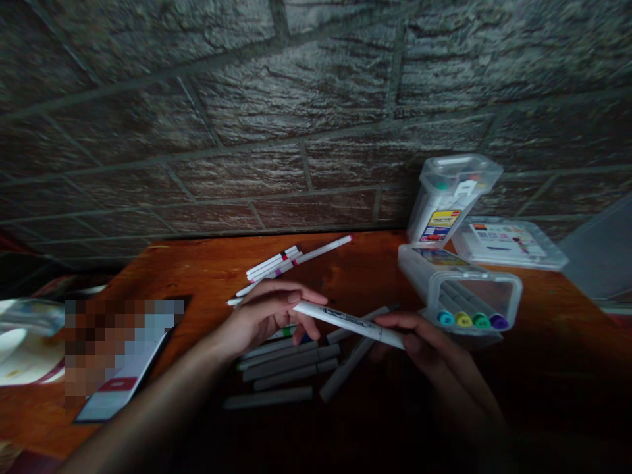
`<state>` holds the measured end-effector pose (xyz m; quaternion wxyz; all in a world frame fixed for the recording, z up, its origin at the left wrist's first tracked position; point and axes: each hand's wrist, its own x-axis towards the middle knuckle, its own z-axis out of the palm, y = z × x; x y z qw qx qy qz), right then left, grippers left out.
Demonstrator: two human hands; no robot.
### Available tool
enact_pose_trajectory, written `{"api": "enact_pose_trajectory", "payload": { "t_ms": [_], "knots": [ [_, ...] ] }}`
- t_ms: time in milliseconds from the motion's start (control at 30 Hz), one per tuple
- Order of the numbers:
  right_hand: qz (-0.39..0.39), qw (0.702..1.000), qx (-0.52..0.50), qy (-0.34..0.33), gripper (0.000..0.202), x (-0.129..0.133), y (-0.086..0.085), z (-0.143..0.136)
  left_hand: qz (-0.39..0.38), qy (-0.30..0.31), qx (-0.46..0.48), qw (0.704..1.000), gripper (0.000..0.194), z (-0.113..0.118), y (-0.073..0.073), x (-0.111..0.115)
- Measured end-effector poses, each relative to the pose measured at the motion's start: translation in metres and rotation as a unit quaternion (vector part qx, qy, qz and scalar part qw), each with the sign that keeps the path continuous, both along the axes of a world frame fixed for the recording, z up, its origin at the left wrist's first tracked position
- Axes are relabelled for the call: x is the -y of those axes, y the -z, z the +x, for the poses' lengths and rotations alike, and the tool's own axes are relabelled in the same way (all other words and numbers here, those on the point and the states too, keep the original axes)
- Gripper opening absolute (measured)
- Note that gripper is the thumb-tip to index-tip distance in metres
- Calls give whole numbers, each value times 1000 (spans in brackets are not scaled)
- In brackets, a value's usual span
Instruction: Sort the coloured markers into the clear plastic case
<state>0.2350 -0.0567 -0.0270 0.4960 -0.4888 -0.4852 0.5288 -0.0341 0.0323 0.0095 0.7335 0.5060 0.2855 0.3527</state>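
Observation:
Between my two hands a white marker (345, 318) is held slantwise above the table, dark print along its barrel. My left hand (269, 313) pinches its left end with thumb and fingers. At the other end, my right hand (434, 342) grips the marker's right tip. Below lie several loose markers (296, 363), side by side and partly in shadow. Beyond my left hand rests a group of thin white pens (274, 263) with coloured bands. An open clear case (432, 280) lies on its side at the right, with blue, yellow, green and purple marker ends showing.
An upright clear marker box (442, 204) and a flat plastic case (511, 243) stand by the brick wall (296, 131). A partly blurred tablet or phone (116, 395) lies at the left of the wooden table (172, 270), near white dishes (24, 355).

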Motion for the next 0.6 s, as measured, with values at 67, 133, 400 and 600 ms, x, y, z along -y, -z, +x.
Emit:
{"api": "enact_pose_trajectory", "payload": {
  "t_ms": [67, 133, 400, 600],
  "knots": [
    [-3, 1000, -4, -5, 36, 1, 0, -4, 21, -6, -24, 999, 28, 0, -1, 1],
    [-16, 1000, -8, -6, 37, 1, 0, -6, 48, -5, -55, 997, 25, -1, -2, 3],
    [-33, 999, 4, -15, 31, -4, -4, -8, 96, -2, -109, 989, 20, 1, -5, 9],
    [-14, 998, 46, -29, 28, -6, -1, -5, 145, -33, -142, 979, 18, 3, 1, 8]
  ]
}}
